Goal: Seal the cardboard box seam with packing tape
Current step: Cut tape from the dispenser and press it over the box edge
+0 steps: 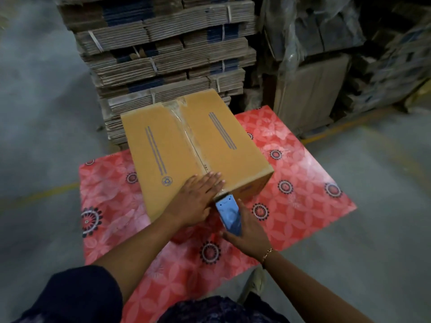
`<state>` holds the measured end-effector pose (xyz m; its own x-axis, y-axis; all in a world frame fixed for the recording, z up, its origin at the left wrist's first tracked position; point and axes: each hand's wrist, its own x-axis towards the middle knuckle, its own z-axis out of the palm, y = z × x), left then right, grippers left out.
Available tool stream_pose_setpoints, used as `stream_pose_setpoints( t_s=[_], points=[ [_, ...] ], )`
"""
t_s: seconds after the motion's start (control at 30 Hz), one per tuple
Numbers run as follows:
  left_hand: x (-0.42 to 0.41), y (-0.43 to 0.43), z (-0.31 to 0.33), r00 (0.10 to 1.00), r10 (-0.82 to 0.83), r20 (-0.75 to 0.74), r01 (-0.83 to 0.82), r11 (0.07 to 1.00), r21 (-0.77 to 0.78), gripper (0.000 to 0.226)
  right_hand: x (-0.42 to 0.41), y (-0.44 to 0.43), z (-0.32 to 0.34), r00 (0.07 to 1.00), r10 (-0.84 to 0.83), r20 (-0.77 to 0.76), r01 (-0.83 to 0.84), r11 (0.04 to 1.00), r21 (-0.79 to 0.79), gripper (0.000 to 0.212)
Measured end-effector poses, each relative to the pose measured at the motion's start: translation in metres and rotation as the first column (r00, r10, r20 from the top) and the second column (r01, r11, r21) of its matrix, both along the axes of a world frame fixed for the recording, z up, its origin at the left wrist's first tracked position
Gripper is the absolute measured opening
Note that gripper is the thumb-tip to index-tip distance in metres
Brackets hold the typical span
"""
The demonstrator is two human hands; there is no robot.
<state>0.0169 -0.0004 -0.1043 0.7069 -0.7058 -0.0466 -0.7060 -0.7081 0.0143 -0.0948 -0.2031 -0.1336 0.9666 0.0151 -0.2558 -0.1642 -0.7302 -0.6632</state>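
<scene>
Head view: a brown box sits at the centre of the frame on a red patterned mat, clear tape running along its top seam toward the near edge. The left hand lies flat, fingers spread, pressing the tape end at the box's near edge, while the right hand, just below it, is closed around a blue dispenser at that edge. To finish cleanly, the person should probably keep the left palm firm on the seam, pull the tape taut over the edge, and tear it against the blade.
</scene>
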Motion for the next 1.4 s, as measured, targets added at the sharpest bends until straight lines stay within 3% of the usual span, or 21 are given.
stream_pose_setpoints(
  t_s=[0.13,0.27,0.4,0.9,1.1,1.2,1.3,1.4],
  points=[
    [0.000,0.000,-0.005,0.999,-0.004,0.048,0.007,0.998,-0.062,0.086,0.001,0.011,-0.006,0.997,-0.068,0.033,0.066,0.996,0.053,0.092],
    [0.003,0.003,-0.008,0.999,-0.011,0.037,0.012,1.000,-0.018,0.100,-0.014,0.010,0.007,0.993,-0.069,0.099,0.058,0.992,0.108,0.072],
    [0.004,0.002,-0.013,0.999,0.005,0.053,-0.004,1.000,-0.019,0.098,-0.027,0.010,0.025,0.987,-0.108,0.116,0.091,0.986,0.139,0.067],
    [0.003,0.000,-0.014,0.995,0.016,0.096,-0.008,0.997,-0.081,0.087,-0.064,0.010,0.040,0.987,-0.161,-0.013,0.160,0.987,-0.033,0.060],
    [0.005,-0.012,-0.016,0.987,0.085,0.136,-0.070,0.992,-0.110,0.068,-0.053,0.012,0.045,0.980,-0.165,-0.112,0.151,0.981,-0.124,0.057],
    [0.004,-0.012,-0.018,0.981,0.070,0.180,-0.047,0.991,-0.125,0.063,-0.038,0.012,0.057,0.961,-0.141,-0.238,0.092,0.974,-0.208,0.055],
    [0.002,-0.012,-0.016,0.980,0.071,0.187,-0.050,0.992,-0.116,0.061,0.005,0.009,0.084,0.893,-0.103,-0.438,0.063,0.993,-0.105,0.043],
    [0.003,-0.011,-0.014,0.983,0.071,0.169,-0.053,0.992,-0.111,0.060,0.014,0.000,0.086,0.765,0.045,-0.642,-0.155,0.981,-0.115,0.036]
  ],
)
